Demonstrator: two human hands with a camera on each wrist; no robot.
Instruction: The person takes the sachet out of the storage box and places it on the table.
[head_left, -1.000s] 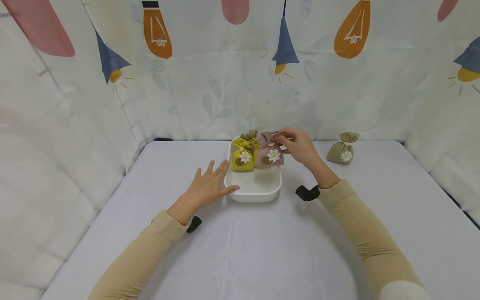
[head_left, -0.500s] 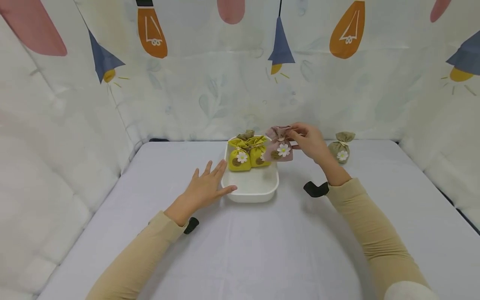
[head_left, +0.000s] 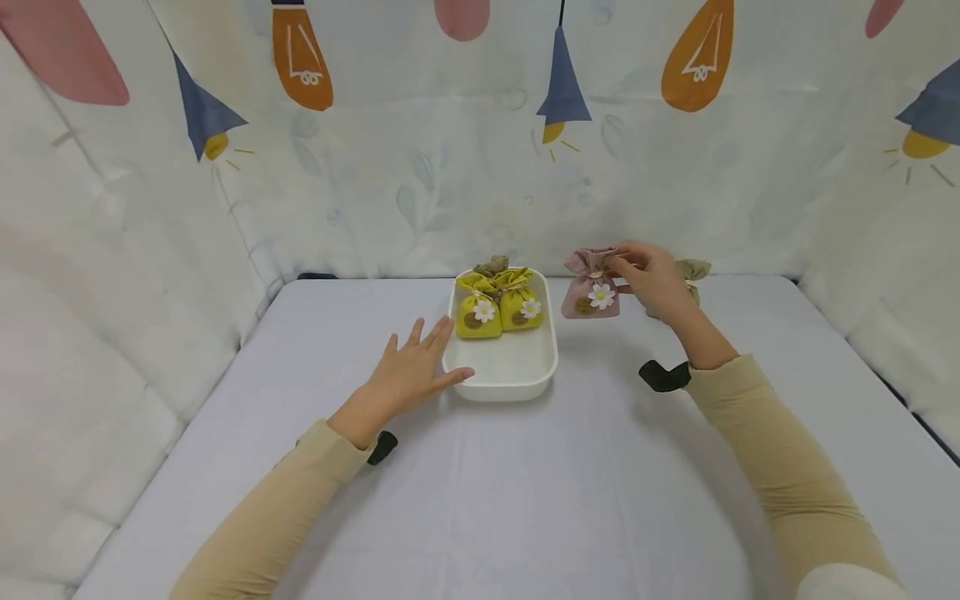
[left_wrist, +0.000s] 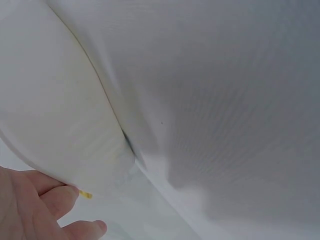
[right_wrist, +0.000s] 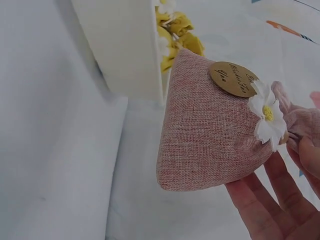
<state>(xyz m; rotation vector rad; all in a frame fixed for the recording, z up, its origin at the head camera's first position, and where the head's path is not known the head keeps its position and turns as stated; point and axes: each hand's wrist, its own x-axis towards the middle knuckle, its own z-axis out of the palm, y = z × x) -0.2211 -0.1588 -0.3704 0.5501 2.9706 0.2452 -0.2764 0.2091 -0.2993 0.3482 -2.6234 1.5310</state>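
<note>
My right hand [head_left: 651, 282] pinches the gathered neck of a pink cloth sachet [head_left: 588, 298], held above the table right of a white tub. In the right wrist view the pink sachet [right_wrist: 210, 130] shows a white daisy and a round brown tag. My left hand [head_left: 405, 371] has its fingers spread, touching the left rim of the white tub [head_left: 501, 392]. Two yellow sachets [head_left: 478, 320] stand side by side in the tub's far half, with the top of an olive sachet [head_left: 492, 266] behind them. Another olive sachet [head_left: 693, 271] is mostly hidden behind my right hand.
A pale cloth covers the table [head_left: 480, 500]. Behind it hangs a white curtain [head_left: 450, 167] printed with lamps and bulbs, close to the table's far edge. Dark camera mounts [head_left: 663, 377] stick out below both wrists.
My right hand has lifted the pink sachet out of the tub and carried it to the right, uncovering the second yellow sachet. The left hand has stayed at the rim.
</note>
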